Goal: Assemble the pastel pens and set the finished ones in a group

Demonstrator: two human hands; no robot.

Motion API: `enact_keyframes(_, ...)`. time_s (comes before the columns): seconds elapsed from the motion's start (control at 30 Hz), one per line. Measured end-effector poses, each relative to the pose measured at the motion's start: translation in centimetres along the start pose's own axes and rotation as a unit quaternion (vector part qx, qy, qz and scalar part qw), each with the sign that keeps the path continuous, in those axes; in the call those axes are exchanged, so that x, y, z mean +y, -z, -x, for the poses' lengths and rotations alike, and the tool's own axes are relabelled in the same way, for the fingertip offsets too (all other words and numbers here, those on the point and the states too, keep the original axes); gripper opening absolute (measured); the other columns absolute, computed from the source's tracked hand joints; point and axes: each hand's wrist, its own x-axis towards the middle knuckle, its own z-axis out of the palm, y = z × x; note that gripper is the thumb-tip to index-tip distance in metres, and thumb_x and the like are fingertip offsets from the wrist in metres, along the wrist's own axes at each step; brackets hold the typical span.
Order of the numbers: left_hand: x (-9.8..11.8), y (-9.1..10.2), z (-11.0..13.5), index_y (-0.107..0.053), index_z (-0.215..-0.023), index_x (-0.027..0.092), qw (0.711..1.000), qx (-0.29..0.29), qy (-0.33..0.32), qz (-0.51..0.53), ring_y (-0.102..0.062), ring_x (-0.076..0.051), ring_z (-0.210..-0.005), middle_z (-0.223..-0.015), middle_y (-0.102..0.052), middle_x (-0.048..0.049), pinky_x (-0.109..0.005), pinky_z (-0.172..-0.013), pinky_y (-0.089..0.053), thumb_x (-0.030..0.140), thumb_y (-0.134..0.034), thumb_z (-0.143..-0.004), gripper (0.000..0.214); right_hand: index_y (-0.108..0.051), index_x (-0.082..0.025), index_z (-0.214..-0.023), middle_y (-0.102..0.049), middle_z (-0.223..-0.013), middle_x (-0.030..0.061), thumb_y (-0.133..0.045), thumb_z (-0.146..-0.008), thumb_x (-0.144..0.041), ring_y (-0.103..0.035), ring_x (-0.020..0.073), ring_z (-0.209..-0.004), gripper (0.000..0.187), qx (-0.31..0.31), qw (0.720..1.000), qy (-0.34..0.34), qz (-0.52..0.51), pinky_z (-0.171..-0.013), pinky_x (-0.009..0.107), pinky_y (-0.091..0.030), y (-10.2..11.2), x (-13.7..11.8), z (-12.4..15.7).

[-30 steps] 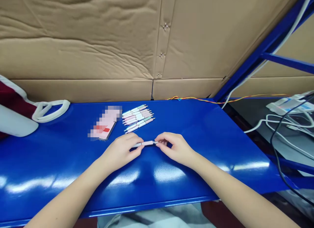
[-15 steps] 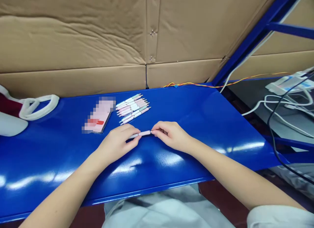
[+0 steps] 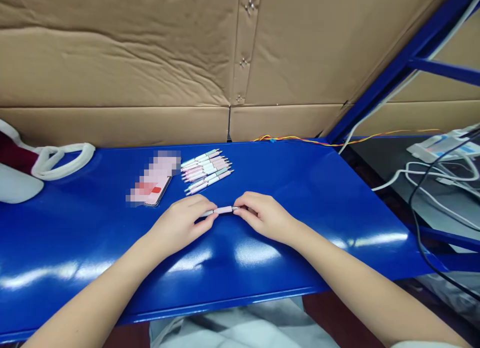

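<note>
Left hand [image 3: 183,223] pinches one end of a pink pen [image 3: 224,210] while the right hand [image 3: 262,217] grips its metal tip end, so the pen lies level between them just above the blue surface [image 3: 315,198]. Beyond the pen, farther from the person, a bundle of pastel pens [image 3: 207,165] rests on the surface, with a phone [image 3: 153,185] just beside the bundle.
</note>
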Motion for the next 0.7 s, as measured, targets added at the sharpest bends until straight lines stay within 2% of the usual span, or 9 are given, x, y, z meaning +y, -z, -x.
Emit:
enact_keyframes(0.07, -0.03, -0.08, -0.01, -0.065, -0.095, 0.019, 1.000, 0.005, 0.000, 0.001, -0.061, -0.014, -0.081, -0.089, -0.066, -0.0031, -0.024, -0.076, -0.048, 0.027, -0.050, -0.090, 0.018, -0.062, -0.018, -0.091, -0.064, -0.084, 0.0038, -0.045, -0.094, -0.027, -0.058, 0.0144, -0.076, 0.020, -0.016, 1.000, -0.005, 0.018, -0.069, 0.025, -0.043, 0.08, -0.09, -0.04)
enact_keyframes(0.2, 0.07, -0.09, -0.05, -0.065, -0.095, 0.019, 1.000, -0.002, -0.002, 0.004, -0.060, -0.014, -0.080, -0.088, -0.065, -0.0029, -0.024, -0.072, -0.048, 0.027, -0.049, -0.090, 0.018, -0.060, -0.018, -0.099, -0.061, -0.093, 0.0057, -0.055, -0.088, -0.031, -0.058, 0.0164, -0.082, 0.018, -0.015, 1.000, -0.007, 0.027, -0.071, 0.027, -0.045, 0.33, -0.37, -0.05)
enact_keyframes(0.3, 0.18, -0.08, -0.08, -0.065, -0.096, 0.019, 1.000, -0.017, 0.002, 0.008, -0.060, -0.014, -0.080, -0.089, -0.065, -0.0031, -0.025, -0.072, -0.048, 0.028, -0.048, -0.092, 0.020, -0.060, -0.018, -0.092, -0.060, -0.091, 0.0062, -0.050, -0.091, -0.026, -0.056, 0.0157, -0.079, 0.013, -0.002, 1.000, 0.006, 0.022, -0.070, 0.026, -0.044, 0.19, -0.33, -0.09)
enact_keyframes(0.4, 0.25, -0.09, -0.12, -0.065, -0.097, 0.019, 1.000, -0.022, 0.002, 0.013, -0.060, -0.014, -0.082, -0.091, -0.065, -0.0036, -0.025, -0.074, -0.048, 0.030, -0.045, -0.093, 0.022, -0.061, -0.018, -0.085, -0.061, -0.083, 0.0052, -0.042, -0.095, -0.027, -0.057, 0.0156, -0.075, 0.023, -0.020, 0.999, -0.006, 0.033, -0.068, 0.027, -0.044, 0.05, -0.13, -0.15)
enact_keyframes(0.57, 0.29, -0.01, -0.17, -0.064, -0.099, 0.021, 1.000, -0.022, 0.009, 0.013, -0.060, -0.015, -0.084, -0.092, -0.066, -0.0030, -0.025, -0.075, -0.048, 0.029, -0.045, -0.093, 0.021, -0.057, -0.018, -0.100, -0.060, -0.097, 0.0062, -0.054, -0.088, -0.030, -0.057, 0.0173, -0.084, 0.016, -0.015, 0.999, -0.026, 0.026, -0.072, 0.028, -0.044, 0.35, -0.21, -0.08)
enact_keyframes(0.63, 0.27, -0.01, -0.16, -0.064, -0.098, 0.020, 1.000, -0.019, 0.012, 0.014, -0.060, -0.015, -0.083, -0.091, -0.065, -0.0032, -0.025, -0.075, -0.048, 0.028, -0.046, -0.093, 0.021, -0.057, -0.018, -0.092, -0.061, -0.092, 0.0055, -0.048, -0.091, -0.026, -0.057, 0.0163, -0.079, 0.012, -0.018, 0.999, -0.033, 0.027, -0.069, 0.027, -0.044, 0.40, -0.27, -0.06)
enact_keyframes(0.7, 0.21, -0.08, -0.13, -0.064, -0.097, 0.020, 1.000, -0.020, 0.009, 0.016, -0.060, -0.015, -0.083, -0.091, -0.065, -0.0039, -0.026, -0.075, -0.048, 0.028, -0.045, -0.093, 0.021, -0.057, -0.018, -0.085, -0.061, -0.085, 0.0043, -0.040, -0.095, -0.025, -0.056, 0.0154, -0.075, 0.021, -0.038, 0.998, -0.042, 0.028, -0.068, 0.027, -0.043, 0.35, -0.25, -0.07)
